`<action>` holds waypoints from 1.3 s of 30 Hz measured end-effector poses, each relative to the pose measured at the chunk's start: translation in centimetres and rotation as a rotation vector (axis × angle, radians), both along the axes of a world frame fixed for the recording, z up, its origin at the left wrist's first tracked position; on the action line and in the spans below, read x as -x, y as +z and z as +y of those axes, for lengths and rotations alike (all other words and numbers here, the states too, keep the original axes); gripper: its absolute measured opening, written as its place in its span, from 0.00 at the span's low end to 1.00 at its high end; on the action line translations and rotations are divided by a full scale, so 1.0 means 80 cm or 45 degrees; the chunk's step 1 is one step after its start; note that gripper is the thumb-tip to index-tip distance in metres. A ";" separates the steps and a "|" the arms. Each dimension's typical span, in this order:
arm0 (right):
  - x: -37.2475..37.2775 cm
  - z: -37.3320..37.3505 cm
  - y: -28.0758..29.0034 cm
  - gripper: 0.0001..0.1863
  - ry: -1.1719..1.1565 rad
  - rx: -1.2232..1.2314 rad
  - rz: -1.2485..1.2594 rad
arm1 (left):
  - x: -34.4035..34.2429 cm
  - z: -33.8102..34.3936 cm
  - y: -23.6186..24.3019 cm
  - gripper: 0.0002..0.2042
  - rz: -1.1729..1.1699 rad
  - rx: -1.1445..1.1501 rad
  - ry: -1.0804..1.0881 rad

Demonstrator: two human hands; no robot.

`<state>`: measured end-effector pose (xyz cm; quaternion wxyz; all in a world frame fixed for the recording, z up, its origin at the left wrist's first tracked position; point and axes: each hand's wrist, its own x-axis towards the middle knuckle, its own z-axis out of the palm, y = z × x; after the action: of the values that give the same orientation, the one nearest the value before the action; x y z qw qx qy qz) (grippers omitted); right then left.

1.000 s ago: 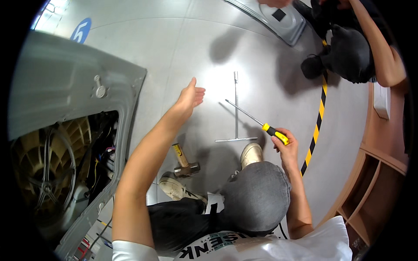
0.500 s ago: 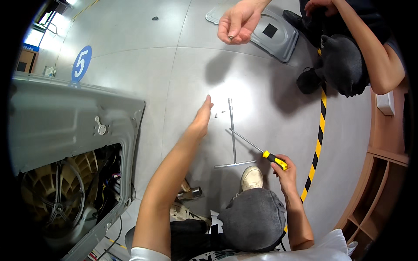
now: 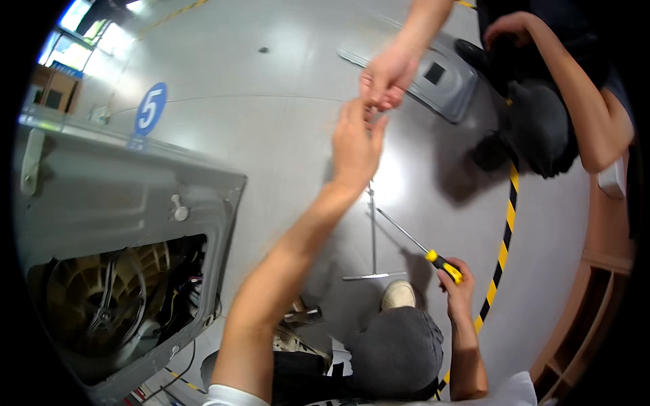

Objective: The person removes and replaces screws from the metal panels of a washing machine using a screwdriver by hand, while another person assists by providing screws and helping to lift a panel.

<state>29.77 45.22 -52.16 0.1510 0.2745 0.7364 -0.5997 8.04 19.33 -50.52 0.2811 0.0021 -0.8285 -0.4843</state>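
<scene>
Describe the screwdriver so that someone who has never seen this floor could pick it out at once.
Start at the black and yellow striped line on the grey floor. Just left of it, the person's right hand grips the screwdriver. Its yellow and black handle and thin slanted shaft set it apart from the plain metal T-shaped bar beside it.

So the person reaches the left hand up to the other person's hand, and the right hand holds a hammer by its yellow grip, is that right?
Not quite. The head view shows the right hand holding a screwdriver with a yellow and black grip and a long thin shaft, not a hammer. The rest holds: the left hand is raised to the other person's hand.
</scene>
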 end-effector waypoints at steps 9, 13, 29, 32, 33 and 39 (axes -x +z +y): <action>0.027 0.019 0.044 0.18 0.192 -0.226 0.206 | 0.022 0.013 -0.005 0.09 -0.238 -0.787 -0.042; 0.060 -0.039 0.082 0.18 0.212 0.120 0.485 | -0.030 -0.048 0.049 0.05 0.021 -0.417 -0.020; 0.095 -0.384 0.275 0.30 1.372 1.151 0.854 | -0.474 -0.247 0.395 0.09 0.617 -1.172 0.153; 0.040 -0.449 0.292 0.36 1.528 1.133 1.099 | -0.556 -0.259 0.415 0.10 0.798 -0.986 0.185; 0.015 -0.453 0.304 0.35 1.553 1.187 1.044 | -0.576 -0.261 0.420 0.10 0.860 -1.001 0.232; -0.116 -0.478 0.288 0.27 1.508 1.240 0.808 | -0.665 -0.290 0.428 0.09 0.968 -1.098 0.154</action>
<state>39.03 6.99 -29.09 0.3287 -0.4368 0.4248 -0.7216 61.20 -3.85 -16.29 0.5599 -0.0104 -0.3953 -0.7281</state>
